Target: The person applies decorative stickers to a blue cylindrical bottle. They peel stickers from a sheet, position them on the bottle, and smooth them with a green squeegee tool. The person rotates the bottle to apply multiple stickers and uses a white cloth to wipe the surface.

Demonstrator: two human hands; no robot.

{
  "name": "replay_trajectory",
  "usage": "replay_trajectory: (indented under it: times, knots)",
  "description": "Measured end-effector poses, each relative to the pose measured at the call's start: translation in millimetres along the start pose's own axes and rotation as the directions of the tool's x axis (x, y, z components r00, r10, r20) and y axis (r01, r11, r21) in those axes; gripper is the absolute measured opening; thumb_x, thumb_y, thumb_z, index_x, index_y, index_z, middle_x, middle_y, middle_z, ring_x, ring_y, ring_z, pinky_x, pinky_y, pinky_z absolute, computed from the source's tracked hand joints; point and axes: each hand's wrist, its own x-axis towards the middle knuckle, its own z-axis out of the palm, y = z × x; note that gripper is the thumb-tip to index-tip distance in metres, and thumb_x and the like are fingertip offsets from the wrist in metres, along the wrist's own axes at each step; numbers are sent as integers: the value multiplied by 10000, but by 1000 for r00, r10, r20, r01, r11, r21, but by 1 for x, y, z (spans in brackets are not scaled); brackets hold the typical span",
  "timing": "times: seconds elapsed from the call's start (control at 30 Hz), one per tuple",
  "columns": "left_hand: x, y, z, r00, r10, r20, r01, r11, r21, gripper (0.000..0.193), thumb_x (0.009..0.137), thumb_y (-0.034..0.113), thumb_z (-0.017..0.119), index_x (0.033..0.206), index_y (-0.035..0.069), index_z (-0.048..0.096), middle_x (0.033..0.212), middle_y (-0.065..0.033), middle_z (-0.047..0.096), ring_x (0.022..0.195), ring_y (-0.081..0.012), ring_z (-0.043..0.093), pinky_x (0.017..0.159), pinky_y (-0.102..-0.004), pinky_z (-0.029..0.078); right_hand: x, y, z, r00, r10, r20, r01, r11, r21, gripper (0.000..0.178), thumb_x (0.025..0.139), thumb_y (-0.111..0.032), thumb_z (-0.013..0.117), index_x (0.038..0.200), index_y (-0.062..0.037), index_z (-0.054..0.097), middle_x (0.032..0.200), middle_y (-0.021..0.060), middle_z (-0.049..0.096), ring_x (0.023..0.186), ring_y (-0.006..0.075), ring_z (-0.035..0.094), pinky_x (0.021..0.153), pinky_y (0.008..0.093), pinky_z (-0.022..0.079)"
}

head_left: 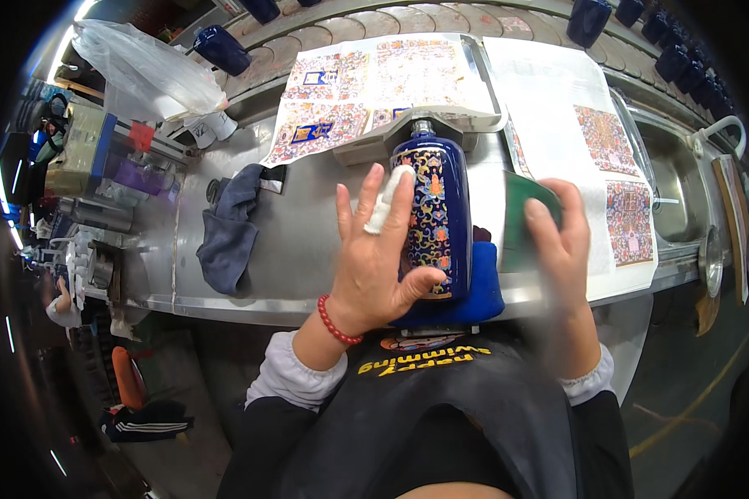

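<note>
A dark blue glass bottle (464, 208) with a colourful floral panel lies before me, its neck pointing away. My left hand (373, 249) rests along the bottle's left side, fingers stretched out and apart, the thumb over the lower end of the panel. White wrapping (380, 209) covers one finger. To the right of the bottle, my right hand (559, 233) grips a flat green scraper (520, 218) between thumb and fingers, apart from the bottle. Under the bottle's near end is a blue cloth-like pad (484, 287). The bottle's underside is hidden.
Printed decal sheets (329, 100) lie beyond the bottle, and another white sheet (545, 100) spreads to the right. A grey-blue cloth (229, 237) is on the metal table (295, 224). A sink (672, 179) stands at the right. Blue bottles (222, 50) line the slatted conveyor (341, 29).
</note>
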Motion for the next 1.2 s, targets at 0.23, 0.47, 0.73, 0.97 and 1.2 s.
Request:
replay_trajectory:
  times: [0.23, 0.47, 0.73, 0.97, 1.2]
  knots:
    - [-30, 14, 19, 997, -62, 35, 60, 997, 50, 1152, 824, 747, 613, 1571, -55, 256, 1558, -315, 335, 1477, -518, 219, 1175, -666, 42, 9, 1, 49, 961, -173, 216, 208, 967, -151, 240, 982, -158, 608, 1159, 2, 585, 993, 88, 656, 894, 135, 607, 802, 280, 504]
    - [-24, 19, 14, 994, -63, 88, 57, 996, 70, 1216, 673, 500, 864, 1585, -14, 245, 1577, -284, 302, 1479, -513, 209, 1161, -697, 62, 3, 31, 34, 987, -79, 141, 63, 992, 113, 231, 1015, -184, 598, 1145, 6, 575, 932, 42, 652, 842, 76, 571, 750, 243, 502]
    - [-20, 23, 7, 983, 13, 182, -52, 975, 214, 1094, 727, 401, 833, 1578, 1, 274, 1572, -305, 314, 1484, -507, 228, 1201, -639, 42, -4, 54, 21, 984, 19, 180, -90, 915, 394, 247, 1027, -133, 580, 1223, 11, 537, 1023, 38, 647, 896, 63, 592, 790, 213, 508]
    - [-18, 30, 10, 975, 58, 215, -117, 955, 272, 945, 701, 253, 807, 1542, 93, 406, 1543, -142, 440, 1504, -393, 267, 1223, -620, 21, -8, 61, 15, 985, 23, 172, -100, 888, 449, 264, 1013, -125, 594, 1226, 25, 552, 1049, 62, 657, 898, 76, 626, 785, 223, 536]
    - [-21, 36, 16, 965, 155, 211, -224, 907, 356, 663, 809, 174, 716, 1451, 156, 554, 1466, -124, 548, 1477, -353, 352, 1233, -594, 53, -6, 65, 16, 985, 22, 168, -98, 882, 460, 276, 1014, -124, 598, 1247, 16, 547, 1064, 62, 661, 906, 77, 631, 795, 224, 540]
